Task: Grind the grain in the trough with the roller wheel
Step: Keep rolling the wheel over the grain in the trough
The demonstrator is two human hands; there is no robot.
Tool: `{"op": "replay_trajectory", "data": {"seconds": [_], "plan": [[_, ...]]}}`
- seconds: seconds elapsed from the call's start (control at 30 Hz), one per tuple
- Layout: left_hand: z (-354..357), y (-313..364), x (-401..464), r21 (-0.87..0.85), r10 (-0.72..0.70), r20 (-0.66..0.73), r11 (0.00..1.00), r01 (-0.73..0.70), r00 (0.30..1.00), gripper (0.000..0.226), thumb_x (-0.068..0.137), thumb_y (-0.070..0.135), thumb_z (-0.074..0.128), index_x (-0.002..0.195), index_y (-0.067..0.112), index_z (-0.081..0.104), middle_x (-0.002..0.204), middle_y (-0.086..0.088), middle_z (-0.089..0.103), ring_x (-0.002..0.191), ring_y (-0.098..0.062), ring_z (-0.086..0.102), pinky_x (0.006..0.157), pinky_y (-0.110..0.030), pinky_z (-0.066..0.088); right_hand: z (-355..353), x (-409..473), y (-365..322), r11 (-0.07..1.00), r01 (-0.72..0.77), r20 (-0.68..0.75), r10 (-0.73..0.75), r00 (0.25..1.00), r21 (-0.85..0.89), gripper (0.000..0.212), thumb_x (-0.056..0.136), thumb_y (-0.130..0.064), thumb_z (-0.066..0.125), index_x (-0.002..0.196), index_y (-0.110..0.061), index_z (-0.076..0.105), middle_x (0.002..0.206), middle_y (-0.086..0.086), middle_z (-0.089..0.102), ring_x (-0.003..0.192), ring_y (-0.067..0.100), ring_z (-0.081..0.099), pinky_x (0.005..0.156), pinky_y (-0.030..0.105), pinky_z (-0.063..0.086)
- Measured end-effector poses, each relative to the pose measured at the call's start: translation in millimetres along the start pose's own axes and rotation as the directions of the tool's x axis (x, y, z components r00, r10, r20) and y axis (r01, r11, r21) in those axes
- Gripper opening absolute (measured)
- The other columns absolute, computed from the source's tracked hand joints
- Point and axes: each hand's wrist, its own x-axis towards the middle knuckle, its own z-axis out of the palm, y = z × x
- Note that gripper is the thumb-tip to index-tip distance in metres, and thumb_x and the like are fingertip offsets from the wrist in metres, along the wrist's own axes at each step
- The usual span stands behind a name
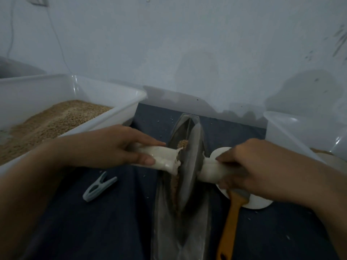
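Observation:
A long dark metal trough (165, 218) runs away from me down the middle of the dark cloth. The grey roller wheel (189, 166) stands on edge in its groove, with brown grain (183, 144) piled just beyond it and a thin line of it along the groove. A cloth-wrapped axle sticks out on both sides of the wheel. My left hand (116, 147) grips the left handle (163, 156), thumb underneath. My right hand (249, 166) grips the right handle (210, 169).
A big white tub (105, 91) of grain stands at the left. Another white tub (285, 128) is at the right by the wall. A grey clothes peg (99, 186) lies left of the trough; a yellow-handled brush (231, 222) rests on a white dish (261, 203) to its right.

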Motion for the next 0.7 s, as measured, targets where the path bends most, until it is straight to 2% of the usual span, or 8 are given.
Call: {"op": "replay_trajectory", "data": {"seconds": [0.1, 0.17, 0.23, 0.3, 0.37, 0.47, 0.6, 0.7], "plan": [[-5, 4, -5, -0.048, 0.025, 0.034, 0.999, -0.023, 0.999, 0.049, 0.065, 0.066, 0.051, 0.114, 0.061, 0.053, 0.104, 0.041, 0.056, 0.098, 0.015, 0.054, 0.081, -0.004, 0.039, -6, -11, -3, 0.999, 0.0, 0.043, -0.003, 0.999, 0.055, 0.042, 0.078, -0.058, 0.059, 0.112, -0.033, 0.059, 0.093, -0.009, 0.065, 0.083, 0.005, 0.059, 0.076, 0.026, 0.049], [-1, 5, -2, -0.005, -0.009, 0.006, 1.0, 0.009, 1.0, 0.052, 0.063, 0.07, 0.048, 0.114, 0.062, 0.052, 0.1, 0.043, 0.055, 0.098, 0.018, 0.051, 0.082, -0.005, 0.038, -2, -6, -1, 0.998, -0.015, 0.052, 0.012, 0.999, 0.055, 0.031, 0.082, -0.052, 0.059, 0.106, -0.032, 0.06, 0.089, -0.007, 0.064, 0.081, 0.006, 0.059, 0.074, 0.025, 0.049], [6, 3, 5, 0.102, -0.035, -0.085, 0.994, 0.044, 0.996, 0.054, 0.066, 0.068, 0.045, 0.119, 0.058, 0.049, 0.09, 0.04, 0.052, 0.092, 0.016, 0.05, 0.078, -0.005, 0.035, 4, 4, 2, 0.997, -0.042, 0.018, 0.04, 0.999, 0.067, 0.014, 0.088, -0.04, 0.057, 0.097, -0.028, 0.06, 0.084, -0.004, 0.062, 0.077, 0.01, 0.058, 0.066, 0.024, 0.045], [16, -1, 15, 0.245, -0.03, -0.228, 0.965, 0.088, 0.973, 0.049, 0.08, 0.056, 0.049, 0.129, 0.048, 0.046, 0.095, 0.03, 0.05, 0.092, 0.005, 0.051, 0.078, -0.014, 0.034, 12, 18, 9, 0.993, -0.086, -0.055, 0.09, 0.994, 0.083, 0.009, 0.092, -0.032, 0.054, 0.096, -0.026, 0.059, 0.091, 0.0, 0.064, 0.084, 0.014, 0.059, 0.069, 0.026, 0.044], [29, -7, 22, 0.357, 0.009, -0.381, 0.924, 0.138, 0.925, 0.05, 0.087, 0.045, 0.051, 0.136, 0.038, 0.042, 0.112, 0.012, 0.057, 0.106, -0.012, 0.053, 0.088, -0.026, 0.036, 23, 31, 14, 0.988, -0.14, -0.152, 0.148, 0.977, 0.063, 0.02, 0.094, -0.028, 0.051, 0.112, -0.022, 0.058, 0.105, 0.002, 0.062, 0.096, 0.016, 0.056, 0.079, 0.028, 0.045], [40, -13, 27, 0.415, 0.049, -0.484, 0.892, 0.18, 0.874, 0.054, 0.089, 0.044, 0.048, 0.14, 0.032, 0.039, 0.121, 0.001, 0.058, 0.112, -0.02, 0.052, 0.092, -0.031, 0.033, 38, 43, 16, 0.987, -0.16, -0.313, 0.155, 0.937, 0.009, 0.034, 0.095, -0.023, 0.048, 0.129, -0.018, 0.046, 0.123, 0.003, 0.053, 0.111, 0.018, 0.046, 0.088, 0.027, 0.035], [32, -13, 24, 0.396, 0.047, -0.4, 0.91, 0.126, 0.915, 0.053, 0.089, 0.047, 0.045, 0.14, 0.036, 0.036, 0.114, 0.005, 0.056, 0.106, -0.014, 0.05, 0.085, -0.026, 0.032, 33, 39, 15, 0.991, -0.108, -0.239, 0.086, 0.967, -0.081, 0.035, 0.096, -0.03, 0.047, 0.128, -0.018, 0.046, 0.122, 0.0, 0.052, 0.111, 0.015, 0.045, 0.075, 0.02, 0.026], [20, -9, 14, 0.414, 0.003, -0.189, 0.907, 0.077, 0.982, 0.058, 0.084, 0.059, 0.027, 0.139, 0.043, 0.03, 0.105, 0.016, 0.046, 0.103, -0.005, 0.044, 0.083, -0.023, 0.028, 19, 25, 6, 0.989, -0.045, -0.126, 0.027, 0.992, -0.141, 0.026, 0.093, -0.031, 0.05, 0.118, -0.023, 0.054, 0.113, -0.004, 0.055, 0.103, 0.011, 0.051, 0.064, 0.022, 0.024]]}}
